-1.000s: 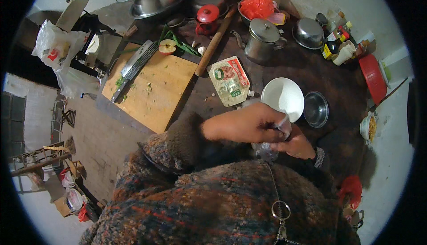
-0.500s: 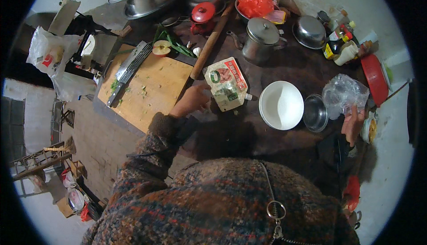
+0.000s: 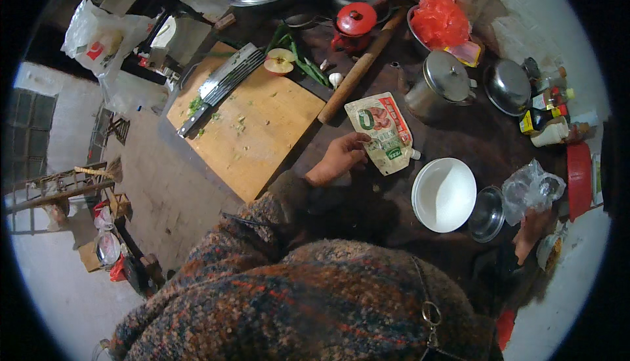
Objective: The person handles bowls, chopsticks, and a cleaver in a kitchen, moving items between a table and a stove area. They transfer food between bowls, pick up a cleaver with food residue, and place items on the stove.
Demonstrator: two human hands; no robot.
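My left hand (image 3: 338, 158) is closed at the left edge of a flat spouted pouch (image 3: 382, 133), thumb and fingers pinching its side. The pouch is cream with red and green printing and has a white cap at its lower right corner. At the right, my right hand (image 3: 533, 235) is at the lower edge of a crumpled clear plastic bag (image 3: 531, 190); its fingers are blurred and partly hidden. Between the hands stand white bowls (image 3: 445, 196), one inside another, and a small steel bowl (image 3: 487, 215) beside them.
A cutting board (image 3: 256, 131) bears a cleaver (image 3: 226, 79) and chopped green bits. Beyond it lie a halved apple (image 3: 279, 61), green onions, garlic and a rolling pin (image 3: 364, 66). A steel kettle (image 3: 438, 85), a red lidded pot (image 3: 356, 21), bottles and a red basin (image 3: 579, 180) stand around.
The whole view has shifted, so the tabletop things appear farther right. My left hand has come closer onto the pouch's edge. My right hand stays by the plastic bag.
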